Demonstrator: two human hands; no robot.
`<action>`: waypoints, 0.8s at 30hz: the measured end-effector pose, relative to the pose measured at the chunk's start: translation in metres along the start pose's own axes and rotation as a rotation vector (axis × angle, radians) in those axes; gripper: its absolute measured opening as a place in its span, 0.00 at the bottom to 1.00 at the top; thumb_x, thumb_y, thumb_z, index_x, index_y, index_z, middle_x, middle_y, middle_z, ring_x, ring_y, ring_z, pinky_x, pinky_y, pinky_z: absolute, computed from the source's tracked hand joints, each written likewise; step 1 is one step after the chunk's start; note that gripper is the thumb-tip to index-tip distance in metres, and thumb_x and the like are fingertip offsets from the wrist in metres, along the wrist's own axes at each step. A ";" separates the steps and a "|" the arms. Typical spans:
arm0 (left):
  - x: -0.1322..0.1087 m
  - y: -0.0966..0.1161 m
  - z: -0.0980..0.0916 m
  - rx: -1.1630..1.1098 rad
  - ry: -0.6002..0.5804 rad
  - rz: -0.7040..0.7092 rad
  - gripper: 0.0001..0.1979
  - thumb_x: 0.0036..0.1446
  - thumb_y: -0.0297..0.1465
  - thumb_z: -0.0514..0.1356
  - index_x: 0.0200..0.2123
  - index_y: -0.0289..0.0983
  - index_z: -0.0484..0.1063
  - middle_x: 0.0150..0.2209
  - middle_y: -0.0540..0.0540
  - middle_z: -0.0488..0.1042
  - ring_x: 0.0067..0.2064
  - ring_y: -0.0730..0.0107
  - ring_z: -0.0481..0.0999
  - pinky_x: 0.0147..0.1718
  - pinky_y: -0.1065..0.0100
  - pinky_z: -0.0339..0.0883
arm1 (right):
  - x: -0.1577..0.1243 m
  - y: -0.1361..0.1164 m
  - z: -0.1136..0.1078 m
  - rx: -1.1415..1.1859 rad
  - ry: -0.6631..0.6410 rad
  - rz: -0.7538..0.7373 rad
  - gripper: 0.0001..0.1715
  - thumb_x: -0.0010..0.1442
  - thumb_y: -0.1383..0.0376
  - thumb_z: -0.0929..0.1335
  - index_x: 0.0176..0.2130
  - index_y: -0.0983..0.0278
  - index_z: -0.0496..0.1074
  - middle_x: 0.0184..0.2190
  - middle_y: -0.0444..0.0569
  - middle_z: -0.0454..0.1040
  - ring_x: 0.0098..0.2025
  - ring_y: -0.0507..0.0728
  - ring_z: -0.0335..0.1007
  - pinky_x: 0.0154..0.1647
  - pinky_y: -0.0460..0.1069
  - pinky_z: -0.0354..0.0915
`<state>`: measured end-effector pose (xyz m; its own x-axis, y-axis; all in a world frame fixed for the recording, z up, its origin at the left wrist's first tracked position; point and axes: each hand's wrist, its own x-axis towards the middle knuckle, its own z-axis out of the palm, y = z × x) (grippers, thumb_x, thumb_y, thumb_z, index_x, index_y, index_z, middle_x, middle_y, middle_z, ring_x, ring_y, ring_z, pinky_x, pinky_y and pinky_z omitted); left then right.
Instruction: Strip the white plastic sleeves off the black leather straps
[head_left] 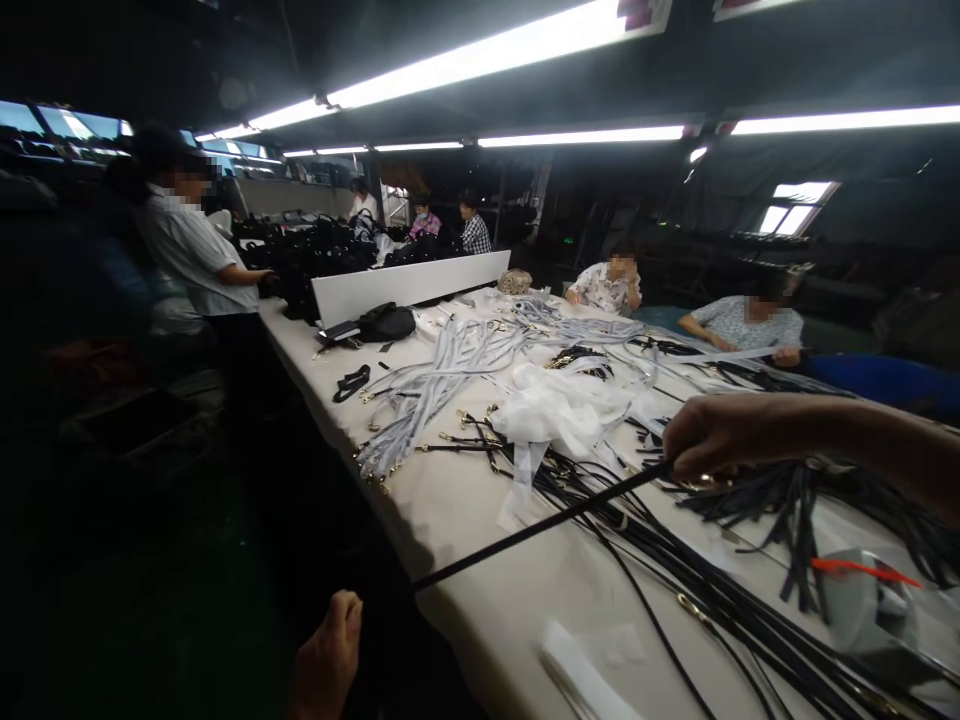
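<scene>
A narrow black strap (540, 525) is stretched taut on a slant above the table's near edge. Its upper end is gripped in my right hand (701, 438), which is closed over the black straps with gold clasps. My left hand (334, 645) is a closed fist low down, off the table's edge; the strap runs towards it and fades against the dark background just before the fingers. Below the stretched strap lies a bundle of long black straps (675, 560) with gold clasps. A crumpled white sheet (559, 410) rests behind that bundle.
Pale wrapped straps (442, 385) are heaped along the table (480, 625). A grey object with an orange strip (862, 590) stands at right. Black bag (386, 322) and white board (412, 280) are farther back. Several people are around the tables, one standing at left (191, 250).
</scene>
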<state>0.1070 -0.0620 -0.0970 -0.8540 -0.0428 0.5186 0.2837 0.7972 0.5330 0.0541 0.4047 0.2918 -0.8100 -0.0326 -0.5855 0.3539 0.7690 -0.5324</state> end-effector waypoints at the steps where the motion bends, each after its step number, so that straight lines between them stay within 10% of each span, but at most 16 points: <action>1: 0.000 -0.005 -0.001 0.013 0.018 -0.008 0.09 0.63 0.38 0.48 0.33 0.45 0.65 0.26 0.51 0.77 0.26 0.61 0.80 0.21 0.68 0.72 | -0.003 -0.014 -0.005 -0.064 0.008 0.005 0.06 0.47 0.73 0.71 0.23 0.77 0.77 0.12 0.44 0.68 0.15 0.41 0.57 0.21 0.44 0.41; 9: 0.046 -0.026 -0.014 0.019 0.161 -0.026 0.10 0.63 0.35 0.48 0.31 0.42 0.65 0.40 0.42 0.79 0.37 0.58 0.81 0.31 0.61 0.76 | -0.009 -0.117 -0.040 -0.646 0.383 -0.271 0.26 0.51 0.53 0.68 0.33 0.76 0.77 0.22 0.41 0.74 0.24 0.40 0.62 0.29 0.45 0.49; 19: 0.199 0.110 -0.081 -0.327 0.182 0.083 0.10 0.64 0.36 0.48 0.34 0.39 0.65 0.57 0.37 0.68 0.59 0.57 0.68 0.57 0.52 0.64 | 0.003 -0.256 0.098 -0.800 0.362 -0.954 0.30 0.61 0.48 0.68 0.58 0.57 0.68 0.39 0.45 0.78 0.37 0.54 0.71 0.35 0.46 0.58; 24: 0.228 0.118 -0.080 -0.445 0.078 0.071 0.10 0.60 0.37 0.51 0.30 0.39 0.66 0.55 0.36 0.70 0.59 0.53 0.67 0.59 0.49 0.60 | -0.011 -0.300 0.096 -0.349 0.615 -1.154 0.18 0.65 0.52 0.65 0.48 0.58 0.75 0.31 0.38 0.76 0.31 0.48 0.72 0.32 0.43 0.62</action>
<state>-0.0190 -0.0257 0.1378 -0.7950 -0.0560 0.6040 0.5149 0.4639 0.7208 0.0021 0.1130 0.3988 -0.6712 -0.5463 0.5011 -0.7259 0.6214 -0.2948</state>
